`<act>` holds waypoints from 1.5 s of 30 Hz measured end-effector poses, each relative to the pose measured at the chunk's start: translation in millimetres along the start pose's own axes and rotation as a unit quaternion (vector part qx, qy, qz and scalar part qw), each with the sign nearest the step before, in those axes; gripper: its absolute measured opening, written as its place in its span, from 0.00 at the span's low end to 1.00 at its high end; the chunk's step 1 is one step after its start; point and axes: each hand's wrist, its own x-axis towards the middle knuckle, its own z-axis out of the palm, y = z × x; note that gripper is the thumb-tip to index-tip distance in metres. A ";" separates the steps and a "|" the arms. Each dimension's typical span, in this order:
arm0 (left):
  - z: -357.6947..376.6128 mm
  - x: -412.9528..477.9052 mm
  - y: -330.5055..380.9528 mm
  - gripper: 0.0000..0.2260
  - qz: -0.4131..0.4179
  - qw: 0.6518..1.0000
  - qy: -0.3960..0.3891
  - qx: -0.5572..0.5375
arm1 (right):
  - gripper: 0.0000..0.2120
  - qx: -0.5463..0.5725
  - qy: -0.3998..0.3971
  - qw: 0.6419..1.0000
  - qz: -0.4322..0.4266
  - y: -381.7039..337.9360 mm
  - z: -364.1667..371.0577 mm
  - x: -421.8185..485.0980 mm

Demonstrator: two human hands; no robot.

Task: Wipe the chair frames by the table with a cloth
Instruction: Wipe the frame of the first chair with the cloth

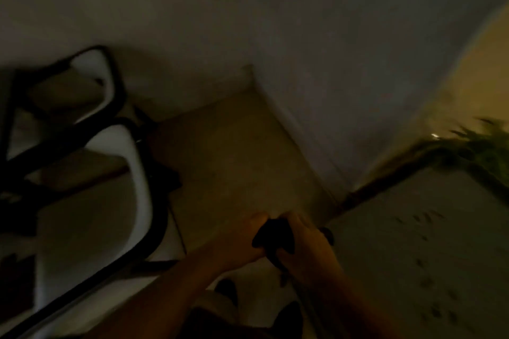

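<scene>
The room is dim and the picture is blurred. A dark cloth [272,238] is bunched between my left hand [242,239] and my right hand [305,242], low in the middle of the view, over the floor. Both hands grip it. Two chairs stand at the left: a near chair [143,181] with a pale back edged by a black frame, and a far chair [110,82] of the same kind behind it. Neither hand touches a chair; the near chair's frame is well to the left of my hands.
A dark table edge [33,157] crosses the left side beside the chairs. Pale floor [234,162] runs to a wall corner [253,69]. A green plant [484,151] hangs in at the right above a pale patterned surface [429,256]. My feet [228,289] show at the bottom.
</scene>
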 end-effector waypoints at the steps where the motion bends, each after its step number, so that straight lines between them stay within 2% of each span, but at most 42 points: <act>1: -8.5 -4.0 -16.4 0.16 -0.032 0.999 0.016 0.026 | 0.20 -0.014 -0.019 0.999 -0.022 -9.9 9.0 15.0; 3: -27.5 -19.9 -52.7 0.11 -0.109 0.992 0.032 0.054 | 0.24 -0.049 -0.038 0.995 -0.079 -34.7 32.8 49.9; 7: -57.6 -50.6 -96.8 0.05 -0.086 0.986 0.144 0.012 | 0.29 0.013 -0.130 0.987 -0.098 -75.4 77.6 102.9; 11: -86.3 -62.0 -156.5 0.07 -0.127 0.970 0.207 -0.032 | 0.23 0.056 -0.164 0.980 -0.098 -121.1 128.6 152.3; 14: -99.8 -58.2 -200.2 0.19 -0.166 0.960 0.219 -0.049 | 0.20 0.062 -0.188 0.978 -0.070 -144.9 160.0 184.5; 19: -116.4 -45.5 -254.4 0.13 -0.193 0.946 0.243 -0.093 | 0.21 0.062 -0.200 0.978 -0.026 -171.0 202.5 230.8; 23: -121.5 -37.9 -286.9 0.14 -0.197 0.938 0.251 -0.138 | 0.24 0.090 -0.210 0.974 0.004 -178.8 231.5 252.9; 25: -118.2 -37.3 -297.2 0.16 -0.199 0.937 0.242 -0.156 | 0.22 0.084 -0.203 0.975 0.011 -177.9 241.0 257.4; 28: -107.9 -39.4 -306.6 0.14 -0.208 0.938 0.225 -0.160 | 0.19 0.049 -0.196 0.979 0.032 -168.1 251.4 259.1; 34: -93.7 -36.7 -314.0 0.08 -0.264 0.922 0.222 -0.176 | 0.22 -0.020 -0.202 0.978 0.046 -156.6 267.3 244.0; 41: -107.6 -17.3 -322.8 0.08 -0.281 0.907 0.245 -0.195 | 0.19 -0.071 -0.160 0.982 0.063 -168.4 285.1 263.1; 45: -117.1 -2.4 -330.5 0.12 -0.279 0.904 0.255 -0.199 | 0.18 -0.097 -0.133 0.984 0.072 -175.7 292.4 280.5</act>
